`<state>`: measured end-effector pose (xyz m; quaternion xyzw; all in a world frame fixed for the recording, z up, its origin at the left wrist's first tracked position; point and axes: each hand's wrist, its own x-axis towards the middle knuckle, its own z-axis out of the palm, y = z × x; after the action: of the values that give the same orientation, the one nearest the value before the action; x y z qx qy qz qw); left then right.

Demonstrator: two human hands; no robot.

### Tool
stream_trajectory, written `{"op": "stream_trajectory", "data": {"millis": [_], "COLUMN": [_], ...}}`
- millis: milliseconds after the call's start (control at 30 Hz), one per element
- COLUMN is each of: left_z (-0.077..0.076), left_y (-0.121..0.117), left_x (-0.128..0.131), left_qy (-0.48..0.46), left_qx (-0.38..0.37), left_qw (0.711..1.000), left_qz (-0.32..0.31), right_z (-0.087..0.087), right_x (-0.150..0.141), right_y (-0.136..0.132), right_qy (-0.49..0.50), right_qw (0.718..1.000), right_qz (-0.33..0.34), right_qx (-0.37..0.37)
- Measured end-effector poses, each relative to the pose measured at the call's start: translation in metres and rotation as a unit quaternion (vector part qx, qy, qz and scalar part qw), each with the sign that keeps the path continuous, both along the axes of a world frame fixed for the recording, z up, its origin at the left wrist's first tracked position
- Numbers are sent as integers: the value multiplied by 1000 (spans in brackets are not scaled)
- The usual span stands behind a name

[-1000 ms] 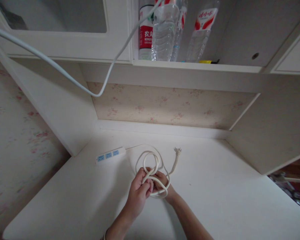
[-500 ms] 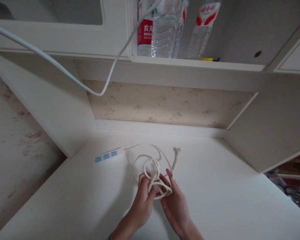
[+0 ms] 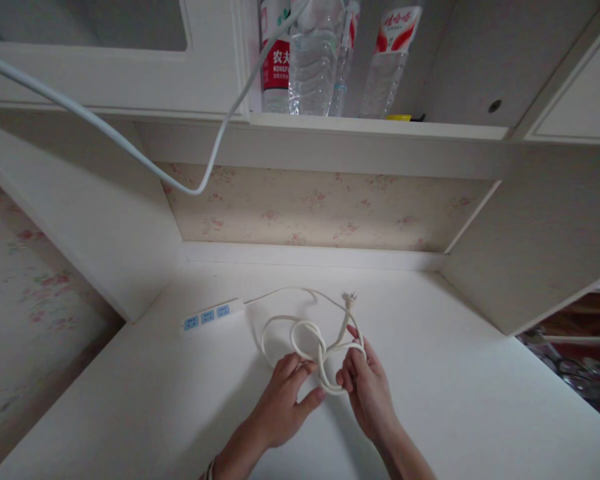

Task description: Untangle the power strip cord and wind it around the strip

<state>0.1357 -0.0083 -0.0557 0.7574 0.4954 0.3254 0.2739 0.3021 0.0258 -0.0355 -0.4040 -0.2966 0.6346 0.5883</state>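
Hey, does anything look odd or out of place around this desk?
The cord of the power strip is bunched in untidy, crossing loops beside the right hand. A white cable also droops in front of the cupboard above, which looks stray. No spill or damage is visible.

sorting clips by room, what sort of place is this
Probably a room in a home: floral wallpaper, a white desk with a power strip on it, and a cupboard shelf of bottles above.

Free desk [image 3: 470, 373] at right; apparently interlocked cable loops [image 3: 322, 360] mid-desk
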Motion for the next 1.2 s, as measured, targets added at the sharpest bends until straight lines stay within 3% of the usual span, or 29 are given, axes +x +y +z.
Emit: {"op": "stream_trajectory", "data": {"millis": [133,267,467,633,867,967,1067,1200], "left_z": [-27,-38,-35,-34,-47,-51,-48,-43], "left_y": [15,23,28,36,42,45,43,21], "left_x": [-9,-14,-48,-80,-124,-140,-123,-52], "left_qy": [168,216,231,275,333,352,326,241], "left_qx": [50,103,141,187,239,247,216,151], "left_qw": [984,968,961,942,912,903,915,952], "left_qz": [39,79,53,51,-9,13,97,109], "right_z": [18,21,-9,-36,-38,-40,-46,-57], "right_x": [29,54,90,103,130,138,136,128], "right_y": [31,57,78,88,106,108,106,103], "right_qy": [-86,-133,-109,-90,-78,-93,-105,-110], "right_qw": [996,990,992,994,993,991,990,988], "right_qz": [12,8,-56,-64,-90,-91,-90,-98], "right_qx": [31,35,2,-18,-17,-27,-39,-53]}}
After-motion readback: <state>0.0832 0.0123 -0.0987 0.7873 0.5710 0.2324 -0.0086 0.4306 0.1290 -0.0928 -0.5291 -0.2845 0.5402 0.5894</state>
